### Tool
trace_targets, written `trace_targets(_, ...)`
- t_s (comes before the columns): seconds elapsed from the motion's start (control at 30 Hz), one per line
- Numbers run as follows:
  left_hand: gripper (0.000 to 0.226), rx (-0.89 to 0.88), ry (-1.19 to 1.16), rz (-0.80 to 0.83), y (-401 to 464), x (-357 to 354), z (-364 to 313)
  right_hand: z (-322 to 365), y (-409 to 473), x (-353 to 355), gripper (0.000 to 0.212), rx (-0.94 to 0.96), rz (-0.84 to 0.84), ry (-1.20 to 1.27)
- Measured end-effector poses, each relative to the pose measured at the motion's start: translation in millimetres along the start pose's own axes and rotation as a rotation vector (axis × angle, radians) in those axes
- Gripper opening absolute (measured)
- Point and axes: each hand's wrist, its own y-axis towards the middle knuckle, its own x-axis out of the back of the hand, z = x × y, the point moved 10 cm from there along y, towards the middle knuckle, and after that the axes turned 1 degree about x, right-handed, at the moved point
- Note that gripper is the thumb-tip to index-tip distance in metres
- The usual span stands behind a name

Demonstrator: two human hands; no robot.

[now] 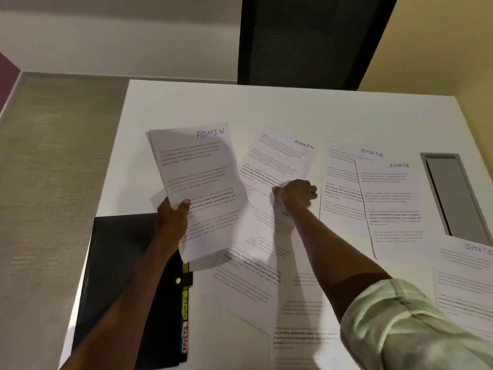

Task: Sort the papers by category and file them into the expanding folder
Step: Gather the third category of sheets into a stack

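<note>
At left on the white desk [165, 102], the black expanding folder [125, 276] lies flat. Above it, a raised ADMIN stack [197, 177] is pinched by the left hand [173, 220], arm extended. At centre, the right hand [296, 193], fingers curled, grips a second ADMIN sheet [277, 158]. SPORTS sheets [389, 198] lie at right.

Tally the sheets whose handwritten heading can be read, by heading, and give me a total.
ADMIN: 2, the sheet held up in the left hand at and the sheet the right hand grips at
SPORTS: 3, at and
Total: 5
Other sheets on the table show no readable heading, so I left them out.
</note>
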Motion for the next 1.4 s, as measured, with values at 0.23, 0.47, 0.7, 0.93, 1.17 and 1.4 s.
trace_targets(0.23,0.023,0.003,0.001,-0.006,8,1,1,-1,26,-4,0.071,-0.068,0.044,0.345)
trace_targets(0.47,0.022,-0.055,0.028,-0.025,-4,17,-9,21,8,64,0.008,0.346,-0.21,0.577)
trace_targets(0.7,0.015,-0.138,0.042,-0.086,-35,27,-37,47,-41,175,0.012,0.666,-0.314,0.773)
trace_targets(0.93,0.029,-0.202,-0.035,-0.067,-88,0,-61,21,-86,200,0.024,0.677,0.214,0.867)
trace_targets(1.17,0.031,-0.077,-0.175,0.26,-144,-79,-47,-63,-112,172,0.03,0.668,0.361,0.539)
trace_targets(1.4,0.019,0.047,-0.203,0.562,-225,-154,-26,-151,-115,172,0.039,0.609,0.507,0.631)
